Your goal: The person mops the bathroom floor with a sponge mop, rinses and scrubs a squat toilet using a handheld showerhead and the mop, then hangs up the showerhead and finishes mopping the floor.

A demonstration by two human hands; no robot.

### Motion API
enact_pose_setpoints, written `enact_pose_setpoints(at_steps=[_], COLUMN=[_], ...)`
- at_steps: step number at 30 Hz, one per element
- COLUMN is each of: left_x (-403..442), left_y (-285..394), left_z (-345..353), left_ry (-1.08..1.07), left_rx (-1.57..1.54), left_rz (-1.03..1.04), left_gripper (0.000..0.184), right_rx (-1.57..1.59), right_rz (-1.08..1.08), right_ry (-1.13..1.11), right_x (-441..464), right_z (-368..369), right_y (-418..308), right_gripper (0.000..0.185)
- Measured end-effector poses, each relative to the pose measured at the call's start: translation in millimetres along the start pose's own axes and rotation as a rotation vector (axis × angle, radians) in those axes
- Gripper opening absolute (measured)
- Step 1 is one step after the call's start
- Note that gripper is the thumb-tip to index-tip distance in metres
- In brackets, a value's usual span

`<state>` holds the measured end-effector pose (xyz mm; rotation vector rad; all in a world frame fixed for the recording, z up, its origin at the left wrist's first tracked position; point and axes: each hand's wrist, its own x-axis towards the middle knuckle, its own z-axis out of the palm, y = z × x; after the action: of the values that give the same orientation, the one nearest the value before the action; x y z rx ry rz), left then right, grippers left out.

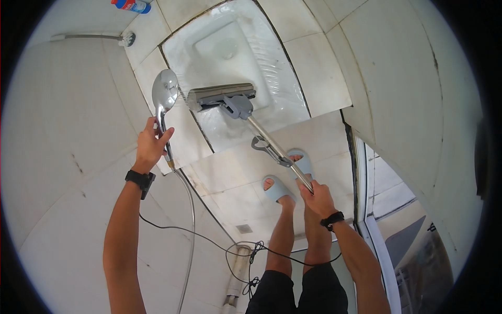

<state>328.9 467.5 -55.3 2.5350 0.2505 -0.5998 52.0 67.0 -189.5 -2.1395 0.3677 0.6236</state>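
Observation:
My left hand point(151, 145) is wrapped round the handle of a chrome shower head point(166, 89). Fine water jets leave it towards the mop head. A flexible metal hose point(191, 230) hangs from the handle's lower end. In my right hand point(317, 201) is the metal pole of a squeeze mop point(260, 130), with a grey lever on the pole. The mop's flat grey head point(222, 94) is over the white squat toilet point(282, 78); whether it touches the ceramic I cannot tell.
My feet, in light blue slippers point(278, 189), stand on the tiled floor below the toilet. A black cable point(209, 239) runs tangled between my wrists. A brush point(127, 38) and a blue bottle with a red cap point(133, 6) are at upper left. A door frame point(361, 172) stands right.

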Motion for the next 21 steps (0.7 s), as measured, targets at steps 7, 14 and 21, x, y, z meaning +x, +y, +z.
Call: enact_pose_setpoints(at_steps=[7, 14, 21], left_x=[12.8, 37.1, 63.0], left_y=[7.2, 0.9, -6.6], left_z=[0.3, 3.2, -8.6], left_ry=[0.209, 0.372, 0.418], left_rx=[0.162, 0.333, 0.320], left_rz=[-0.013, 0.044, -0.033], left_gripper=[0.046, 0.049, 0.049], right_rx=[0.051, 0.077, 0.032], right_rz=[0.026, 0.069, 0.081], right_ry=[-0.010, -0.041, -0.045], right_x=[-10.0, -22.5, -25.6], right_z=[-5.1, -6.6, -5.3], right_y=[-13.7, -14.3, -18.5], right_gripper=[0.037, 0.036, 0.036])
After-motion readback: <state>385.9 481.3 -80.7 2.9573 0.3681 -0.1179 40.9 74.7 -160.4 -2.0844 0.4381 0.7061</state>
